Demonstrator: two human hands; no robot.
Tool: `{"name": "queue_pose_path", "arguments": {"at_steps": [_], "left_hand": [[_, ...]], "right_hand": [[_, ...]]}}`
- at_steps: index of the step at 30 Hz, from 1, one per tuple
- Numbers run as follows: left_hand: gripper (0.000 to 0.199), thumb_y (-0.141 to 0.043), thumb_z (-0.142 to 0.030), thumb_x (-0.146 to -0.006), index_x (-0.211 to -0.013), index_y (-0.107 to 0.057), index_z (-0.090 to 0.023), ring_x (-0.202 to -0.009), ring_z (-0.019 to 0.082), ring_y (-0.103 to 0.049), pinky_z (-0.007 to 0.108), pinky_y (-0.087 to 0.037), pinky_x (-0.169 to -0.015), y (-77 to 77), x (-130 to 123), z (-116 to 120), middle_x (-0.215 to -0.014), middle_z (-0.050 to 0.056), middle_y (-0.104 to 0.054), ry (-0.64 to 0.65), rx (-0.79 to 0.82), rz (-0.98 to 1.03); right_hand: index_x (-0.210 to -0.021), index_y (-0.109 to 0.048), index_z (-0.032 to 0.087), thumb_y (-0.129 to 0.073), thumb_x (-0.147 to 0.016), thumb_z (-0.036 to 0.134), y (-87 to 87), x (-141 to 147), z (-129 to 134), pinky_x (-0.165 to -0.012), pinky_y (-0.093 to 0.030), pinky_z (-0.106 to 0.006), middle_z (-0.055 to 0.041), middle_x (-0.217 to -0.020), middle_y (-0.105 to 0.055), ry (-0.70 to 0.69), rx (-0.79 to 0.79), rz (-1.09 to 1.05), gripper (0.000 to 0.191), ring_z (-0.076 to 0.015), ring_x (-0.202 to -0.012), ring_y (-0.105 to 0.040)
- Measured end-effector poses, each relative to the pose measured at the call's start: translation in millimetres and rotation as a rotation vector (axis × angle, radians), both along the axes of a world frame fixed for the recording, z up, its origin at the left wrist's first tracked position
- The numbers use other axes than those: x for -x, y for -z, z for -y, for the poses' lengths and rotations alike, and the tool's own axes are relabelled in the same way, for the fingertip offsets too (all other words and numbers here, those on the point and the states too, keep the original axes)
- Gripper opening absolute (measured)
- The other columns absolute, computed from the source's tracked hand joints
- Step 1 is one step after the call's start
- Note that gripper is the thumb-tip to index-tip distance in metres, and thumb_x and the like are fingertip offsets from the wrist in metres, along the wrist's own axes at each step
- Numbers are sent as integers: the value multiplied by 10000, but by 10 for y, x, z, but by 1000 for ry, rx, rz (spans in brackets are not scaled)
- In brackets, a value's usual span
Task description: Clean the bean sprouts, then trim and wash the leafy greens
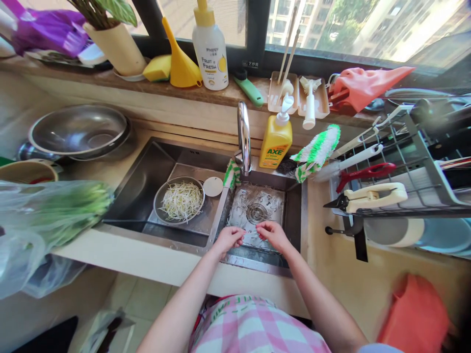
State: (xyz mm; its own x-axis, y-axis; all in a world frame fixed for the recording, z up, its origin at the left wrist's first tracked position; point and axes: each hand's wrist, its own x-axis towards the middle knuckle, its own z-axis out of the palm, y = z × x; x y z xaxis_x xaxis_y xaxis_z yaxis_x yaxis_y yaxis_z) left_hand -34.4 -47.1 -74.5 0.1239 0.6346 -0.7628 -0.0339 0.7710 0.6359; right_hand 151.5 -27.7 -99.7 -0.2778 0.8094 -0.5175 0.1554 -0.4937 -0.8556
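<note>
My left hand point(230, 240) and my right hand point(274, 235) are close together over the right sink basin point(296, 215), fingertips pinched. Stretched between them is a thin, pale strand that looks like a bean sprout point(251, 234); both hands pinch it. Loose thin bits lie around the drain point(256, 213) on the wet basin floor below. In the left basin point(147, 169), a round metal bowl point(158, 208) holds a heap of white bean sprouts point(182, 201). Beside that bowl lies a white round disc point(213, 187).
A chrome faucet point(243, 137) rises behind the basins, near a yellow AXE bottle point(275, 142) and a green-white cloth point(318, 149). Right of the sink stands a wire dish rack point(423, 142). Large metal pans point(79, 130) and bagged greens point(69, 208) sit at left.
</note>
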Motion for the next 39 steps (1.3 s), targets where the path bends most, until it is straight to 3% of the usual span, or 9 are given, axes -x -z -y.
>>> {"name": "queue_pose_path", "arguments": {"at_steps": [5,9,13,18,23,26,29,34,39], "left_hand": [[250,-655,-342,-613,-709,-626,-113,-505,78,-498,198,-369,-497,43,33,-21,-572,-17,-558,11,-46,-36],[201,-633,-256,-614,-751,-635,-108,-475,78,-471,208,-368,-509,146,9,-22,-518,-31,-543,73,-76,-40],[153,-606,-206,-607,-727,-631,-115,-465,89,-467,221,-366,-511,294,12,-43,-504,-35,-537,154,-110,-62],[111,-596,-234,-625,-686,-542,-158,-487,99,-496,212,-358,-502,398,88,-82,-518,-40,-539,94,-162,-155],[270,-637,-348,-641,-754,-454,-186,-576,99,-566,192,-367,-517,319,62,-86,-678,-6,-625,-37,-29,17],[352,-681,-409,-612,-748,-450,-182,-581,101,-580,214,-398,-565,317,-16,-87,-658,-12,-621,-80,82,89],[369,-713,-409,-590,-768,-498,-167,-556,99,-576,218,-394,-569,386,-106,-96,-612,-17,-609,-105,155,61],[314,-718,-363,-602,-754,-541,-153,-638,107,-603,233,-419,-633,453,-231,-98,-734,16,-653,-199,183,120],[348,-743,-343,-573,-800,-548,-165,-742,129,-616,239,-445,-655,407,-248,-52,-875,46,-664,-304,109,255]], "right_hand": [[-747,-644,143,-501,-716,197,-46,-73,-12,-529,-358,-205,15,-548,-561,-351,-264,282,156,-94,-507,-477],[-720,-622,151,-479,-715,146,22,-11,82,-521,-326,-195,5,-590,-576,-372,-420,448,143,-96,-533,-475],[-858,-609,150,-437,-785,165,242,35,171,-528,-375,-188,-16,-676,-619,-311,-247,526,187,-103,-560,-545],[-1040,-586,153,-461,-782,79,511,-100,7,-669,-443,-266,-128,-947,-642,-480,-59,1044,297,-188,-791,-635],[-1054,-586,86,-426,-807,67,720,-242,-347,-710,-444,-290,-216,-1038,-604,-296,57,1179,295,-231,-909,-623],[-898,-650,78,-474,-790,104,804,-232,-394,-667,-441,-281,-219,-951,-634,-301,106,1147,208,-232,-857,-630],[-754,-660,141,-535,-775,227,783,-131,-259,-594,-412,-227,-101,-793,-662,-290,35,934,154,-169,-735,-612],[-625,-582,160,-518,-737,491,511,123,77,-409,-283,-187,34,-512,-517,-134,65,169,355,-68,-408,-391],[-543,-522,162,-575,-677,517,310,266,196,-394,-239,-181,52,-464,-477,-114,150,21,384,-44,-377,-319]]}}
